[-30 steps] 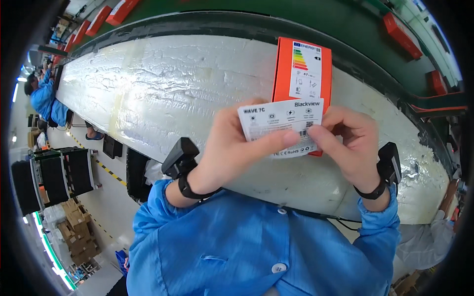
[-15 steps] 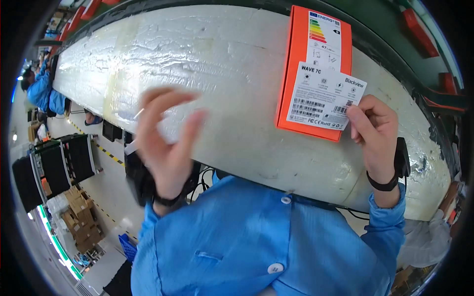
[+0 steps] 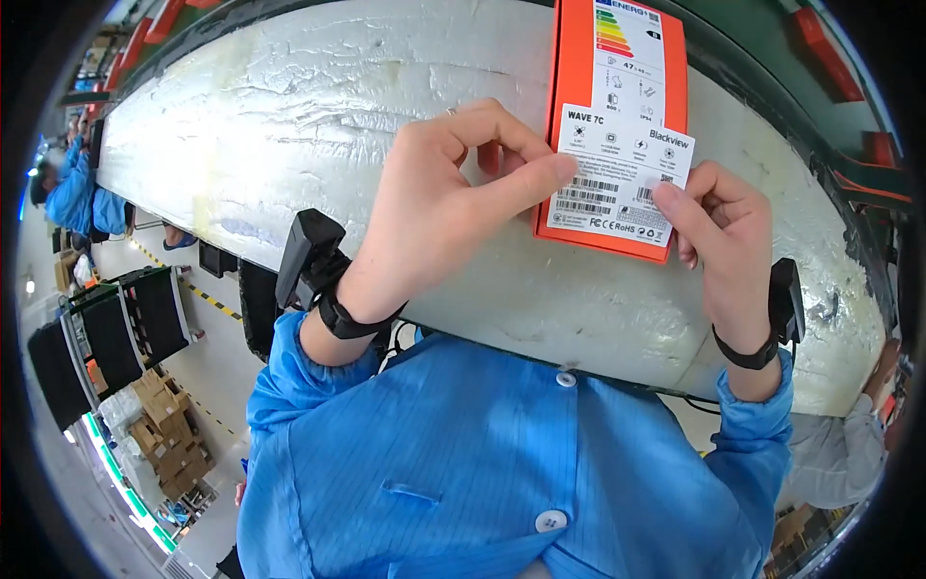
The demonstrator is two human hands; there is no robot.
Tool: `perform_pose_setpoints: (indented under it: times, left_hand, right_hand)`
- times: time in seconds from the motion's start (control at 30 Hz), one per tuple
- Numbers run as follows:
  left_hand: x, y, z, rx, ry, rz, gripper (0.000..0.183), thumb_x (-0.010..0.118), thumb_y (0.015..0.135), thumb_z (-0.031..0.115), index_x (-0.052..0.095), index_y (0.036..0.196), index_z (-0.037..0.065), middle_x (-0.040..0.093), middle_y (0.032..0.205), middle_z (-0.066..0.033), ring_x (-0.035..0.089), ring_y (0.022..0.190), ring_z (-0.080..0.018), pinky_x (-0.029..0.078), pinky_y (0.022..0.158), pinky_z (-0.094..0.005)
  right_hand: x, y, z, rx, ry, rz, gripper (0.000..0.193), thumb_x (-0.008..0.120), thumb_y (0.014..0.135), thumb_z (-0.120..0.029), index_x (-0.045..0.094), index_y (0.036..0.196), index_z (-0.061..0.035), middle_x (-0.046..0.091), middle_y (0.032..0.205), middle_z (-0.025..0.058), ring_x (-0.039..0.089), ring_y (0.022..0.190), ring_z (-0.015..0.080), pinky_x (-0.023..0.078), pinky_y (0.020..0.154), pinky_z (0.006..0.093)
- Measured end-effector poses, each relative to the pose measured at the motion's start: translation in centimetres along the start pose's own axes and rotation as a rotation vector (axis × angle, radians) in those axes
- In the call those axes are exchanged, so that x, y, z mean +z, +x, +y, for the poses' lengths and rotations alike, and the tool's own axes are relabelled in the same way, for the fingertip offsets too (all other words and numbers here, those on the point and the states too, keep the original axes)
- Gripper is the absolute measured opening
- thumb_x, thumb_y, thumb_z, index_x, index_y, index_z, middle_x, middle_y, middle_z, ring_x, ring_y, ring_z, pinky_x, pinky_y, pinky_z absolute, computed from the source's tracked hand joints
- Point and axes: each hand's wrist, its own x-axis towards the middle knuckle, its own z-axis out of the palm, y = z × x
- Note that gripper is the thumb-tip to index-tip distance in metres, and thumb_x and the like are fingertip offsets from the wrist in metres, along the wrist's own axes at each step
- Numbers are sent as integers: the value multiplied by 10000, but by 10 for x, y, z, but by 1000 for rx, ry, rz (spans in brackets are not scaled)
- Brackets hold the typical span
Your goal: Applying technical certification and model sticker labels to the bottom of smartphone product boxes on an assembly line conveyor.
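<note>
A white sticker label (image 3: 619,179) with barcodes and small icons is held at a slight tilt over the lower part of an orange box (image 3: 672,96). The box lies on a worktable covered in wrinkled clear film; a colour-banded energy label (image 3: 627,72) runs down its face. At the sticker's right edge, my right hand (image 3: 719,217) pinches it between thumb and fingers. My left hand (image 3: 463,179) has its thumb and fingers closed at the sticker's left edge. Whether the sticker's underside touches the box cannot be made out.
The film-covered worktable (image 3: 318,106) curves across the view. Beyond its far edge, red-orange pieces (image 3: 828,53) sit on a green surface. At far left are a person in blue (image 3: 72,188), black racks (image 3: 106,333) and stacked cartons (image 3: 169,434). Grey clothing (image 3: 834,458) shows at lower right.
My left hand has moved right from over the table to the sticker's left edge and closed there. The box and sticker appear slightly higher and further left in view.
</note>
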Motion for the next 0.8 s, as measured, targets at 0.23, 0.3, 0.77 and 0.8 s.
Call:
perform_pose_setpoints:
  times: [0.23, 0.3, 0.77, 0.8]
  left_hand:
    - [2, 0, -3, -81, -125, -27, 137, 716, 871, 149, 678, 841, 20, 641, 794, -3, 528, 751, -57, 394, 707, -225]
    - [0, 0, -4, -97, -133, -34, 135, 708, 878, 144, 678, 844, 16, 646, 802, -8, 545, 764, -61, 409, 719, -224]
    - [0, 2, -6, -105, -161, -55, 128, 709, 885, 138, 677, 837, 25, 648, 798, -5, 559, 753, -56, 427, 719, -209]
    - [0, 1, -7, -90, -147, -49, 128, 717, 879, 142, 677, 832, 29, 642, 784, 3, 542, 735, -49, 414, 702, -206]
  right_hand:
    - [3, -1, 1, -3, 25, 16, 216, 720, 875, -180, 607, 747, -49, 543, 620, -41, 413, 519, 7, 277, 472, 188]
    - [4, 0, 0, 12, 27, 14, 222, 720, 875, -184, 603, 740, -51, 541, 617, -44, 412, 515, 6, 276, 467, 187]
    - [3, 0, 5, -20, 18, 17, 223, 718, 878, -185, 604, 736, -56, 516, 597, -55, 405, 521, 2, 268, 470, 186]
    - [3, -1, 5, -28, 11, 15, 221, 717, 878, -179, 603, 735, -55, 517, 599, -54, 406, 525, 3, 271, 473, 187]
